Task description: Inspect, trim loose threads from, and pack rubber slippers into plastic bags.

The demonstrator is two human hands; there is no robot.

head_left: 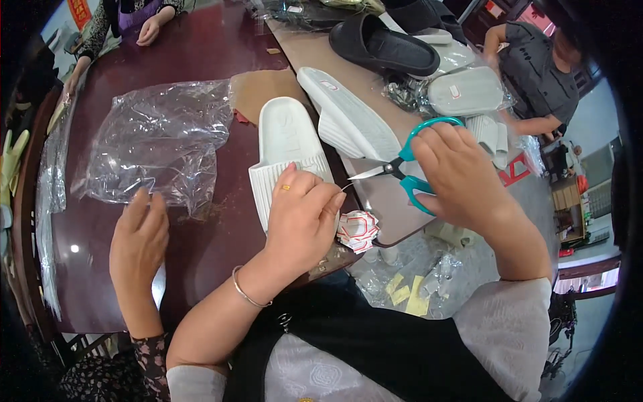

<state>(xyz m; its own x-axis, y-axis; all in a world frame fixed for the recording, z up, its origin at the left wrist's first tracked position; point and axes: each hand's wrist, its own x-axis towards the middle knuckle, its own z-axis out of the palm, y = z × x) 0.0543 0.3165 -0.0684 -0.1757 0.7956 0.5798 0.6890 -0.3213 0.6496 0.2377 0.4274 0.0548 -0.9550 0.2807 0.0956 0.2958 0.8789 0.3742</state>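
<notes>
A white slide slipper (288,127) with a ribbed strap lies on the dark red table. My left hand (301,208) is closed over its strap, thumb and forefinger pinched at the strap's right edge. A fine thread seems to show at those fingertips. My right hand (462,167) grips scissors (400,169) with teal handles; their blades are parted, tips close to my left thumb. Just right of my left wrist is a crumpled white-and-red bundle of labels (358,231). Another white slipper (348,114) lies beyond, tilted on its side.
A co-worker's hand (139,234) touches a clear plastic bag (161,147) at left. Black slippers (385,50) and more white slippers (465,90) lie at the far right. Two other people sit around the tables. Plastic wrap and yellow paper pieces (416,295) lie below right.
</notes>
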